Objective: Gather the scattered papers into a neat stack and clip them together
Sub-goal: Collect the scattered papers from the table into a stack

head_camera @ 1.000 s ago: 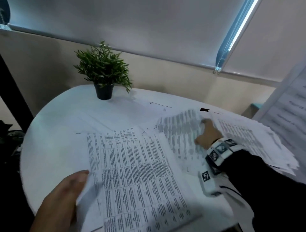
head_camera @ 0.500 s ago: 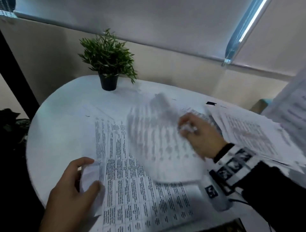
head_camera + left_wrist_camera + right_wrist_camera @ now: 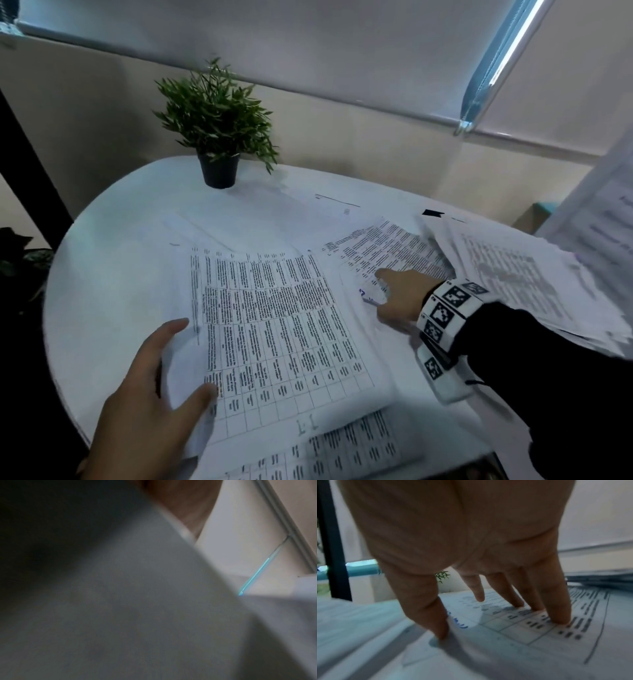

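Note:
A stack of printed table sheets (image 3: pixel 284 335) lies at the front of the round white table (image 3: pixel 113 274). My left hand (image 3: pixel 191 359) grips its left edge, thumb on top; in the left wrist view blurred paper (image 3: pixel 137 601) fills the picture. My right hand (image 3: pixel 383 284) rests with straight fingers on another printed sheet (image 3: pixel 387 246) to the right, and its fingertips (image 3: pixel 559 619) press that sheet (image 3: pixel 539 635) down. A loose pile of papers (image 3: pixel 513 281) spreads along the right side. A small black clip (image 3: pixel 432 213) lies at the back right.
A potted green plant (image 3: pixel 219 137) stands at the far edge of the table. More white sheets (image 3: pixel 260 219) lie flat behind the stack. A tall printed board (image 3: pixel 603 219) leans at the right, and a dark post (image 3: pixel 30 164) stands left of the table.
My right hand brought a sheet over and laid it on the stack in front, then went back right onto another sheet. My left hand has kept hold of the stack's edge.

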`<act>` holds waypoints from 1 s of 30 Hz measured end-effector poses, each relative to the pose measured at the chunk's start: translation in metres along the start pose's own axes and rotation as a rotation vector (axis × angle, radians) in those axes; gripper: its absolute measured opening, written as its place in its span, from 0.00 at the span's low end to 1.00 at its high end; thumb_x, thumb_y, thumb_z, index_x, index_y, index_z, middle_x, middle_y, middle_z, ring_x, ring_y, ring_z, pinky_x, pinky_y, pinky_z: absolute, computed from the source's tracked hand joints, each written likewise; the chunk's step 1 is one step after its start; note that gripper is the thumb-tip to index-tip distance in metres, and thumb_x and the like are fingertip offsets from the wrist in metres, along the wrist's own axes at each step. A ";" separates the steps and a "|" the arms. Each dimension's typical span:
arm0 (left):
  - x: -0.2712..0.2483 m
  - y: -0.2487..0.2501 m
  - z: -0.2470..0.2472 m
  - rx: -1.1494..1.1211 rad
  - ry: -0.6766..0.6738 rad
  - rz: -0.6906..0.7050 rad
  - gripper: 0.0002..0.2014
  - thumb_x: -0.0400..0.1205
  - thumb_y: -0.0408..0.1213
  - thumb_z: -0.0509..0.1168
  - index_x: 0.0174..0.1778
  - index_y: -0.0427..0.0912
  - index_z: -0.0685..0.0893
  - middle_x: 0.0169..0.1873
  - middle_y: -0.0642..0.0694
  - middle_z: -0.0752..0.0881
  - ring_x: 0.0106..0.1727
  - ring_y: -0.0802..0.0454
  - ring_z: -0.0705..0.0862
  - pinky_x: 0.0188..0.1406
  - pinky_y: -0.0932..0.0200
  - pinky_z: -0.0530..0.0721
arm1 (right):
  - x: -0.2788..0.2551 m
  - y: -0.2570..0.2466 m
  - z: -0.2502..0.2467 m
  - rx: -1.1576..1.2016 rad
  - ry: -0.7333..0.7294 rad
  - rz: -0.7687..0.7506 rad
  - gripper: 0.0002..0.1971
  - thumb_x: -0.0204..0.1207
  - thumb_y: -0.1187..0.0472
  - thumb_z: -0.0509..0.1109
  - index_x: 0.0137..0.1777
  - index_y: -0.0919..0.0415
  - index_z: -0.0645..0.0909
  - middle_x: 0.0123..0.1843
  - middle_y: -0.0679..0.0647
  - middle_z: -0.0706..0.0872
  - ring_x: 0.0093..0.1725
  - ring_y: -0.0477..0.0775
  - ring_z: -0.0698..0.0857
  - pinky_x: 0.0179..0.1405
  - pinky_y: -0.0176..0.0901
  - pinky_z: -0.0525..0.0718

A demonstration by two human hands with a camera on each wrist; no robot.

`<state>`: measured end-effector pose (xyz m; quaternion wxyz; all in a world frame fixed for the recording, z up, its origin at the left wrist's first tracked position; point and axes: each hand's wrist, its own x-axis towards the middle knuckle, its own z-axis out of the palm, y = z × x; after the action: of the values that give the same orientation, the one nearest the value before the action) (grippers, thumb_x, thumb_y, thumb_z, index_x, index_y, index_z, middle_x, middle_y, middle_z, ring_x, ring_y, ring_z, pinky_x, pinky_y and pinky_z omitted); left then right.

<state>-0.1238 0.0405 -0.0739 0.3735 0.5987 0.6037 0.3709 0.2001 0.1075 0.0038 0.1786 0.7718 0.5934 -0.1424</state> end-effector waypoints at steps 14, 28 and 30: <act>0.016 -0.031 -0.010 -0.280 0.011 -0.117 0.11 0.75 0.53 0.71 0.52 0.61 0.87 0.54 0.61 0.87 0.63 0.45 0.83 0.61 0.42 0.78 | -0.098 -0.069 0.017 0.163 0.067 -0.771 0.23 0.84 0.59 0.54 0.77 0.40 0.63 0.70 0.48 0.78 0.65 0.54 0.78 0.67 0.55 0.77; 0.003 -0.002 -0.011 -0.239 -0.050 0.021 0.31 0.75 0.20 0.69 0.46 0.71 0.84 0.56 0.59 0.86 0.64 0.60 0.80 0.67 0.54 0.70 | -0.002 -0.026 -0.001 -0.025 0.004 -0.053 0.25 0.71 0.49 0.67 0.63 0.58 0.65 0.41 0.51 0.76 0.46 0.56 0.79 0.32 0.38 0.74; 0.004 -0.006 -0.012 -0.235 -0.045 0.016 0.28 0.74 0.23 0.71 0.48 0.71 0.84 0.56 0.61 0.86 0.65 0.60 0.80 0.69 0.56 0.69 | -0.003 -0.027 0.000 -0.052 0.065 -0.048 0.16 0.73 0.54 0.63 0.57 0.58 0.68 0.44 0.53 0.76 0.46 0.56 0.78 0.35 0.40 0.75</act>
<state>-0.1368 0.0443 -0.0742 0.4515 0.5639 0.5428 0.4284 0.1736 0.1111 0.0027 0.1757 0.7566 0.6209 -0.1058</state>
